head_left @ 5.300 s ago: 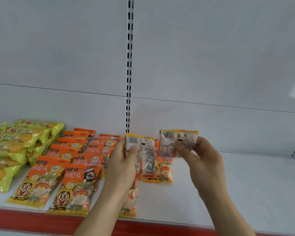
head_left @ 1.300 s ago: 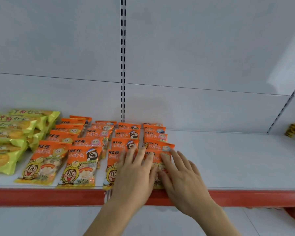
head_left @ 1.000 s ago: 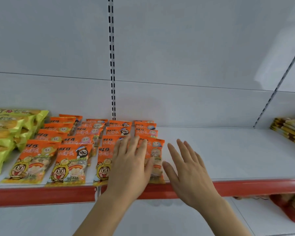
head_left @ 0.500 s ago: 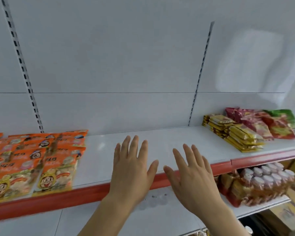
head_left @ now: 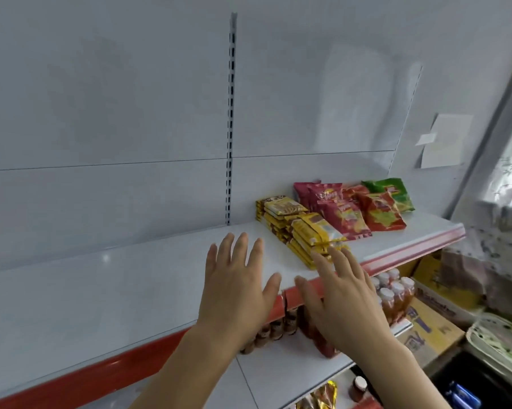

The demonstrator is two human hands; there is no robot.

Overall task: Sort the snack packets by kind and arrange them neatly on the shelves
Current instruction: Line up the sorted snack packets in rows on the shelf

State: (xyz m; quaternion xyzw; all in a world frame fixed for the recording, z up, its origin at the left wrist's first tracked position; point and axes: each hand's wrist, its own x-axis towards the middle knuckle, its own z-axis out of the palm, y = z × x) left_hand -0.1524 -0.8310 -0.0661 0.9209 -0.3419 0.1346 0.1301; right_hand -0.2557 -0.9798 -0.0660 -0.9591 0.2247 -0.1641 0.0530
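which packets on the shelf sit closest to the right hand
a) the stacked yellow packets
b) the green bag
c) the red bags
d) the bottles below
a: the right hand reaches with straight fingers toward the front of the stacked yellow packets, while the red bags and the green bag lie farther back and to the right on the shelf.
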